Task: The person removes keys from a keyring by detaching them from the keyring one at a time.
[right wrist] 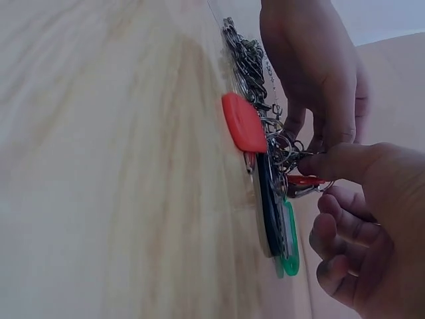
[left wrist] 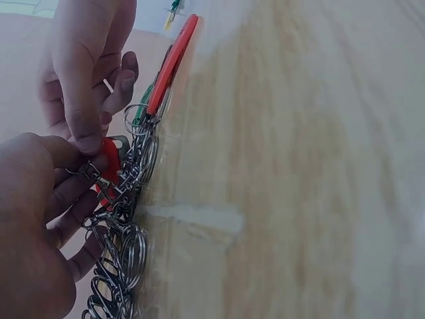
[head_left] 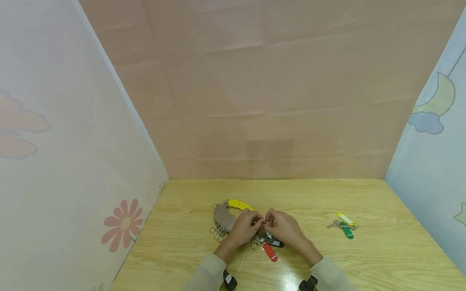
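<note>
A curved grey plate [head_left: 223,217] with a yellow handle [head_left: 238,204] lies on the table, its edge lined with metal rings and clasps. Over its right part my two hands meet, fingertips close together. My left hand [head_left: 244,227] pinches a small metal clasp [left wrist: 89,171]. With thumb and fingers my right hand [head_left: 285,228] pinches a key ring [right wrist: 327,186] beside a red key tag [right wrist: 304,180], which is partly hidden by the fingers. Another red key tag [head_left: 270,252] and a black key tag [head_left: 276,243] hang just below the hands, with a green key tag [right wrist: 291,239] behind them.
On the table's right side lie a yellow key tag [head_left: 345,219], a green key tag [head_left: 347,231] and metal keys [head_left: 335,224]. The wooden table [head_left: 174,242] is bounded by a brown back wall [head_left: 218,101] and pale side walls with printed drawings.
</note>
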`<state>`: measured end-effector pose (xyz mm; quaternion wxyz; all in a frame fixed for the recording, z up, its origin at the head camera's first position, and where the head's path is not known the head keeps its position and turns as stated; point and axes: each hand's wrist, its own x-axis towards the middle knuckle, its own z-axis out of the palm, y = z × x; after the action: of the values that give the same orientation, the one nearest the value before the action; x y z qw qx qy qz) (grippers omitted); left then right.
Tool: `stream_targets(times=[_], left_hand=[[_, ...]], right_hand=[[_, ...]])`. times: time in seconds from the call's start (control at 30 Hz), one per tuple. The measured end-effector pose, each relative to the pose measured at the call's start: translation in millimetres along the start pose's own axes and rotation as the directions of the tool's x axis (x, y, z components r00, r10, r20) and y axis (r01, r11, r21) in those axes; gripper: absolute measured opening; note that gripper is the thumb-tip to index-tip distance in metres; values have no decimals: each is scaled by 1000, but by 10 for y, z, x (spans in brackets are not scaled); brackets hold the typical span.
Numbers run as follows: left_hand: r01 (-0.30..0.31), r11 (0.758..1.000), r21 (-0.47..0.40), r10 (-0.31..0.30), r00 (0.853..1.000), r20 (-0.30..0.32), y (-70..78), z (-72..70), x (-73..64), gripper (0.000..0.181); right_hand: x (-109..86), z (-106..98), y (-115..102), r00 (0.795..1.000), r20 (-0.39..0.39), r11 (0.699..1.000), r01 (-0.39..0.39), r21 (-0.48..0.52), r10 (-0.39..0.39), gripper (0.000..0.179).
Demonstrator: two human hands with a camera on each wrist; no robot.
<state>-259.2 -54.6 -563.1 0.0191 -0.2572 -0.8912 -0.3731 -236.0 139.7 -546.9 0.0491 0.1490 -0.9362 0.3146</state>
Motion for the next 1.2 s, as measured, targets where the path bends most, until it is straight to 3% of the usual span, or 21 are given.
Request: stream_targets(times=[0.27, 0.43, 0.63, 0.77, 1.07, 1.2], left_hand=[[8, 1000, 2, -8, 1000, -14, 19, 14, -1, 15], [4, 1000, 8, -4, 1000, -19, 43, 5, -2, 16], [6, 1000, 4, -6, 1000, -30, 60, 2, -3, 16], [11, 1000, 4, -11, 999, -34, 58, -4, -2, 16], [7, 1000, 10, -6, 999, -36, 40, -1, 0, 16], [11, 1000, 13, -10, 999, -32, 30, 2, 4, 16]], right_hand=[[-2, -1, -53, 1000, -27, 997, 14, -73, -16, 19], [-24, 14, -39, 993, -76, 990, 80, -115, -89, 23], [-25, 62, 3, 949, -176, 952, 224, -210, -262, 29], [-13, 65, 7, 929, -207, 936, 257, -240, -308, 27], [-27, 0, 11, 972, -122, 976, 189, -106, -201, 16], [-32, -12, 16, 982, -91, 985, 159, -66, -165, 15]])
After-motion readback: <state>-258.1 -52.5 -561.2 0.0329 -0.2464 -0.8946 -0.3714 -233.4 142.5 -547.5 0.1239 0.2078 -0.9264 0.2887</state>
